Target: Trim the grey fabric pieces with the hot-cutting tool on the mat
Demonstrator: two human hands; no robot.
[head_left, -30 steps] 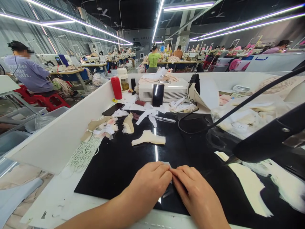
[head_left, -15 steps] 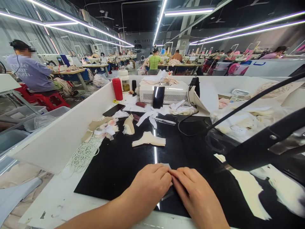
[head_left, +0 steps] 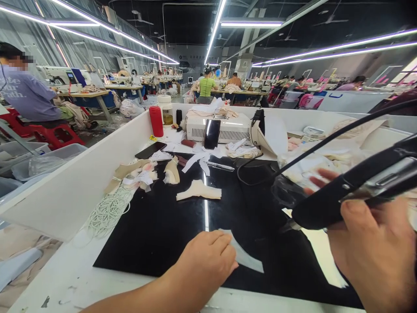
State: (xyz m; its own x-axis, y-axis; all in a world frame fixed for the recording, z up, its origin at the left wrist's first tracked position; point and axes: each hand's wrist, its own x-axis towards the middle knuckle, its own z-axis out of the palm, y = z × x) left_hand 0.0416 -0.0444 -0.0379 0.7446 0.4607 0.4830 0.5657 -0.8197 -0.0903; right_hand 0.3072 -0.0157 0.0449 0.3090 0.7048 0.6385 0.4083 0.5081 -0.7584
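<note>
"Path." on a lavender shirt [head_left: 31, 99]

The head view looks forward and down, the black board [head_left: 156, 234] seemingly near.

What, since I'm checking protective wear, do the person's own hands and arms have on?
No gloves: the grip of the left hand is bare, as is that of the right hand. The left forearm shows no sleeve, watch or bracelet; the right side is too cut off to tell.

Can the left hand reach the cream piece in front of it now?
Probably yes: nothing visible stands between the left hand and the cream piece, though the fingers are on the pale strip.
</note>
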